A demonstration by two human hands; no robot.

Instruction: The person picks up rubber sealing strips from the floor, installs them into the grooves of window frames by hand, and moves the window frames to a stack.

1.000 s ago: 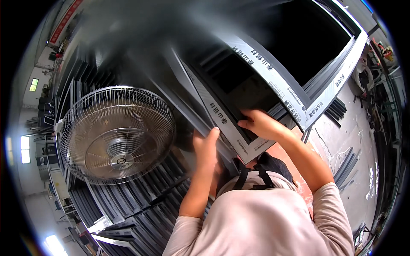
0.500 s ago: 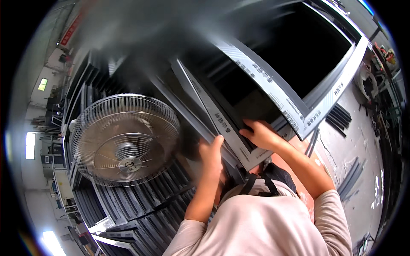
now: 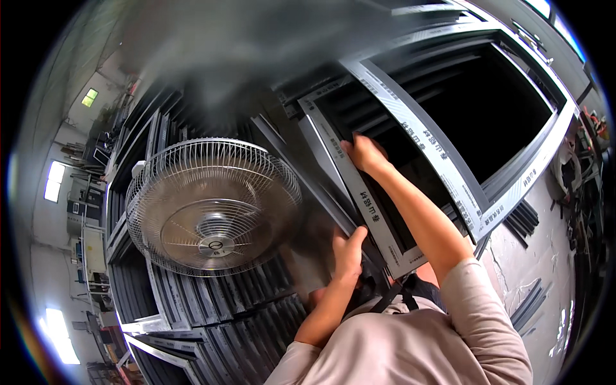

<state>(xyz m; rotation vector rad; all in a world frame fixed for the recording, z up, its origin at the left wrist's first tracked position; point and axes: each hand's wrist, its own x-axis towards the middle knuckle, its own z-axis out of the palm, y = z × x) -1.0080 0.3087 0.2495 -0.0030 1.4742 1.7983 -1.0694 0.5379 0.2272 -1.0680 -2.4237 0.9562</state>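
A dark rectangular window frame (image 3: 371, 221) with pale printed film on its face leans in front of me. My right hand (image 3: 366, 154) reaches across its opening and grips the frame's left bar well up its length, fingers curled over the inner edge. Lower down, my left hand (image 3: 348, 253) holds the outer side of the frame near its bottom corner, thumb up along the edge; the other fingers are partly hidden. Beside that bar runs a narrow dark profile (image 3: 321, 192). A larger film-covered frame (image 3: 443, 163) stands just to the right.
A round metal-caged fan (image 3: 215, 212) stands close on my left. Behind and below it are stacked many dark frames (image 3: 212, 289). Loose dark bars (image 3: 529, 305) lie on the grey floor at right. A blurred grey shape (image 3: 237, 51) covers the upper view.
My right hand has slid from the frame's lower corner to farther up its left bar. My left hand stays low on the frame's side. The whole view has shifted slightly.
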